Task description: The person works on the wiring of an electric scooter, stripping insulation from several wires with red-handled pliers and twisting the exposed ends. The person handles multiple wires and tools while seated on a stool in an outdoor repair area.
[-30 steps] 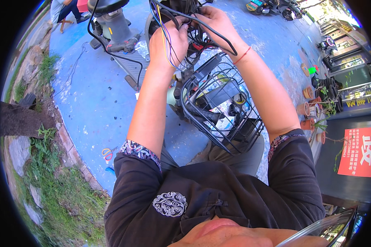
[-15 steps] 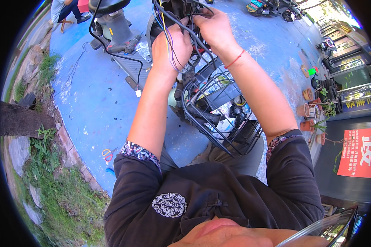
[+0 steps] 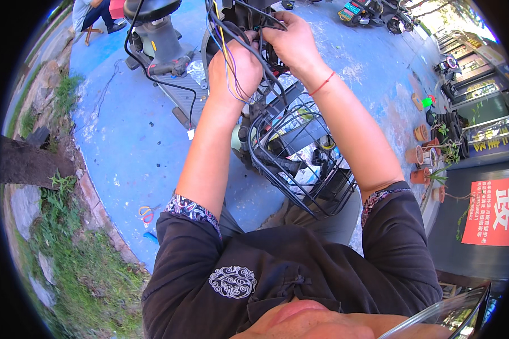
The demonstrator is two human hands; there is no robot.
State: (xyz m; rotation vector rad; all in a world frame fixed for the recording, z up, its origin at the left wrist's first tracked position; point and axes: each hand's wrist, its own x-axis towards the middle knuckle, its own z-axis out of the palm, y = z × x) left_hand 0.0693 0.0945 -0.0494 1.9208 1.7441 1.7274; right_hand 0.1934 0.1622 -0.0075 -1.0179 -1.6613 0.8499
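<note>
Both my hands are at the opened front of an electric scooter, among its loose wiring. My left hand [image 3: 235, 66] is closed, its fingertips pinched amid the dark wires; what they hold is hidden. My right hand [image 3: 292, 44] is closed too, thumb and fingers gripping a black wire [image 3: 270, 21] close to the left fingertips. Thin yellow, blue and purple wires [image 3: 227, 52] hang loose over the back of my left hand. Below my hands sits a black wire basket [image 3: 291, 186] with dark parts and cables inside.
The scooter's footboard [image 3: 177, 93] and seat [image 3: 152, 9] lie beyond on the left, with a power drill [image 3: 172, 66] on the footboard. Orange-handled scissors [image 3: 146, 214] rest on the blue ground. Potted plants [image 3: 419, 153] line the right; a seated person [image 3: 93, 16] is far left.
My right hand has shifted slightly left and its fingers have drawn in nearer my left fingertips. The loose coloured wires have swung a little. My left hand stays nearly in place.
</note>
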